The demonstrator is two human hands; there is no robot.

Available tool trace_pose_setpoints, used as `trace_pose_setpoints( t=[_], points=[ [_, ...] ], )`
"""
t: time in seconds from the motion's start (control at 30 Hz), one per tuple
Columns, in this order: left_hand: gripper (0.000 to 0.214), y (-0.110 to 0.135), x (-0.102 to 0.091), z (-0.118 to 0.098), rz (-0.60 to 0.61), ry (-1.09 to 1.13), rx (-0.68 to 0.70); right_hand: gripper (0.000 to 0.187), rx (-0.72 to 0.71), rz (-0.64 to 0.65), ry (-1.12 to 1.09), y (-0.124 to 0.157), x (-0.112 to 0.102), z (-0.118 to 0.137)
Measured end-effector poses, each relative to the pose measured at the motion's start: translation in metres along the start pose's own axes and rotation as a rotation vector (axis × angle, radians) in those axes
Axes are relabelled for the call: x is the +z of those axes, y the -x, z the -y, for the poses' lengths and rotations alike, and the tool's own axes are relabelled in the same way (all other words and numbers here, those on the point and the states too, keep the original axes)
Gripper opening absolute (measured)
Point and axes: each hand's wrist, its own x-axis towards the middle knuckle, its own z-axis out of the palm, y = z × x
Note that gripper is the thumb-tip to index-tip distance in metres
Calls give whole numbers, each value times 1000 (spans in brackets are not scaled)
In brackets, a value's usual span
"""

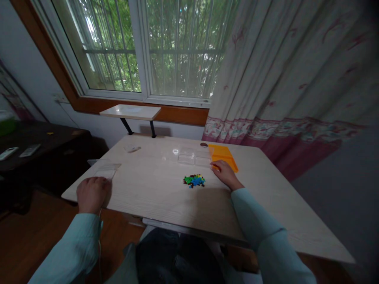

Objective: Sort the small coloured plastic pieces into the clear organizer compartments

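Note:
My left hand rests closed at the left front edge of the table, knuckles up. Its fingertips are hidden, so what they hold, if anything, cannot be seen. Just beyond it lies a clear, flat plastic piece. My right hand is over the right middle of the table, fingers pinched together around a small reddish-orange bit too small to name. It is beside a clear plastic compartment box and the near left edge of an orange tray. A pile of small green, blue, yellow and dark pieces lies left of that hand.
A small raised shelf on black legs stands at the table's back left. Near it is a small clear item. A dark round object sits by the orange tray. A dark side table holds remotes; curtains hang at the right.

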Motion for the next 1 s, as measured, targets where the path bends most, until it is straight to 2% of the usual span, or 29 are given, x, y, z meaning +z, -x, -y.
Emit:
trace_pose_setpoints(
  t=[0.1,0.17,0.27,0.4,0.53,0.63,0.8,1.0],
  points=[
    [37,-5,0,-13,-64,-48,100,28,10,-3,-7,0,0,1],
    [35,-12,2,-31,-97,25,178,27,18,-6,-10,1,0,2],
    [34,-27,3,-71,-114,195,290,27,23,-5,-2,1,0,2],
    [31,-59,9,-132,-51,328,547,26,27,3,-1,1,0,2],
    [25,-93,30,-186,21,450,711,26,22,-1,-8,2,-1,4],
    [22,-110,55,-214,78,498,759,26,27,-13,-5,3,-3,7],
    [17,-115,85,-231,110,534,748,25,35,-13,10,4,-3,9],
    [17,-111,89,-234,150,629,804,27,28,1,18,2,-3,7]
  ],
)
